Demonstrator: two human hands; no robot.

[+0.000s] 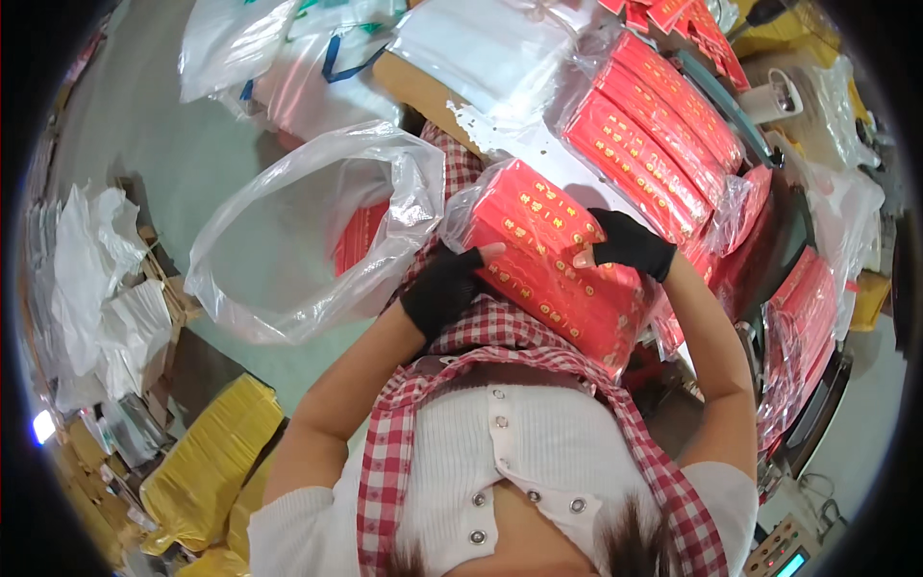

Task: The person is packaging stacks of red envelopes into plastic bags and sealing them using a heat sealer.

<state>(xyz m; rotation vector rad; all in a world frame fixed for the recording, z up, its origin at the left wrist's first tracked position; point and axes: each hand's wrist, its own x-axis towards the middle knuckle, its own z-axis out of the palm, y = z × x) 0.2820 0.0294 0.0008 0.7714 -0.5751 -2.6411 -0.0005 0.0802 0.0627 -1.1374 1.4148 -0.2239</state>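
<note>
I hold a thick bundle of red paper packets with gold print [558, 264], wrapped in clear plastic, in front of my chest. My left hand [447, 286], in a black fingerless glove, grips its near left edge. My right hand [625, 245], gloved the same way, presses on its top right side. To the left of the bundle gapes a large clear plastic bag [288, 240], with more red packets [361, 236] lying inside it.
More wrapped red bundles [654, 125] are stacked on the table at upper right and down the right side [803, 327]. White plastic bags [317, 48] lie at the top, yellow parcels [207, 462] at lower left, and a tape roll [774, 96] at upper right.
</note>
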